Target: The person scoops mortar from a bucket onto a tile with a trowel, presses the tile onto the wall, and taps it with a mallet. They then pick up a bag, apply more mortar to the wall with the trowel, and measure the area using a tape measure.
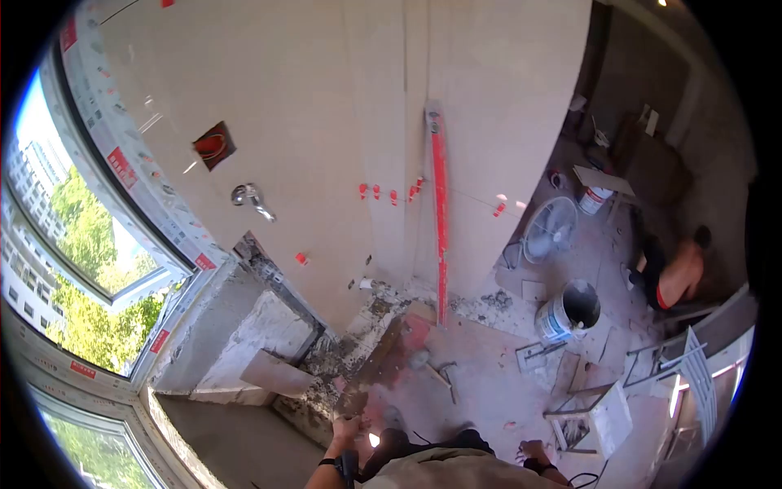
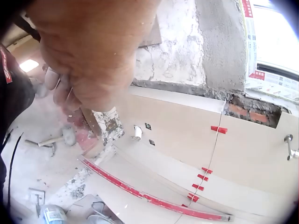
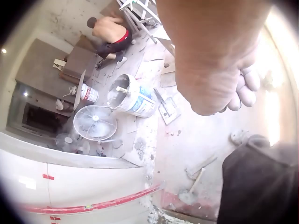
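At the bottom of the head view the left hand (image 1: 346,427) hangs beside the person's leg, nothing visible in it; in the left wrist view the hand (image 2: 96,51) has loosely bent fingers. The right hand (image 1: 533,453) hangs on the other side, and its fingers (image 3: 245,91) curl loosely in the right wrist view with nothing seen in them. A long red level (image 1: 441,220) leans upright against the tiled wall (image 1: 326,106). On the floor between the hands and wall lie a mallet (image 2: 67,136) and another hand tool (image 3: 201,168).
A bucket (image 1: 554,318), a fan (image 1: 550,230) and a small stand (image 1: 607,420) are on the right. Another person (image 3: 112,32) crouches farther back. At left is a window (image 1: 98,269); a tap (image 1: 254,200) and red clips (image 1: 393,197) are on the wall.
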{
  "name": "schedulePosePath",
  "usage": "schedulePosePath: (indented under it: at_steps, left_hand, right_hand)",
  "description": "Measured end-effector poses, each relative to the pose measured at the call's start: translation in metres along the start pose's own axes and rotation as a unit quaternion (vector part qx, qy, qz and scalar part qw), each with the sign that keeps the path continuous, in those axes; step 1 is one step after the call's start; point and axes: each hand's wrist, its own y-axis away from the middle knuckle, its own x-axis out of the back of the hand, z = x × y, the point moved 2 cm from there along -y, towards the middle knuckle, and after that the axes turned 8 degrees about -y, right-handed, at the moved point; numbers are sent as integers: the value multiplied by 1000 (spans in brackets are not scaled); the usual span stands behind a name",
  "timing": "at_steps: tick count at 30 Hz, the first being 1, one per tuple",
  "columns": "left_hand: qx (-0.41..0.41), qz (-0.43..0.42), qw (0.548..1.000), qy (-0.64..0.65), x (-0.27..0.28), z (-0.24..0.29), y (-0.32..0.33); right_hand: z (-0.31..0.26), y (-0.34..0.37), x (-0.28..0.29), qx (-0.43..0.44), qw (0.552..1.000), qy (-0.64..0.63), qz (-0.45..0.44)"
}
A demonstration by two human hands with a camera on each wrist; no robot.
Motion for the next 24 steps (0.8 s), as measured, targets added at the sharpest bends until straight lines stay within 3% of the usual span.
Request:
schedulePosePath:
  at_steps: [2, 3, 5, 8, 10, 12, 13, 14, 16, 18, 20, 21, 22, 24]
  left_hand:
    - [12, 15, 1000, -11, -11, -6, 3]
    - [6, 37, 999, -19, -19, -5, 6]
    - [48, 14, 998, 27, -33, 0, 13]
    - [-9, 38, 996, -77, -69, 9, 29]
    - [-28, 78, 988, -133, -101, 16, 43]
    - [-44, 57, 990, -125, -128, -6, 25]
    - [-50, 46, 990, -124, -139, -12, 20]
    - [-55, 38, 974, -218, -166, 2, 38]
    - [-64, -6, 964, -259, -206, 18, 55]
    - [-120, -40, 953, -277, -250, 38, 79]
    - [-117, -68, 943, -303, -279, 50, 80]
    - [-115, -80, 938, -318, -289, 56, 79]
    - [-171, -81, 911, -366, -298, 61, 72]
    - [-103, -75, 918, -376, -322, 78, 68]
  right_hand:
    - [-45, 38, -25, 51, 990, 125, 26]
    - [-70, 60, -37, 51, 989, 32, 138]
    - [-103, 85, -37, 139, 978, 21, 153]
    - [-122, 99, -8, 174, 972, -28, 155]
    - [-101, 80, 28, 170, 971, -49, 161]
    - [-73, 64, 67, 133, 973, -56, 178]
    - [-66, 76, 86, 72, 977, -50, 195]
    - [-35, 63, 110, 119, 971, 46, 203]
    - [69, -4, 171, 124, 962, 75, 229]
    - [133, -13, 207, 125, 952, 19, 280]
    - [104, 70, 210, 20, 930, -172, 324]
    - [112, 79, 215, -3, 918, -239, 316]
    - [119, 87, 216, -6, 914, -233, 333]
    - [112, 124, 210, -11, 900, -253, 355]
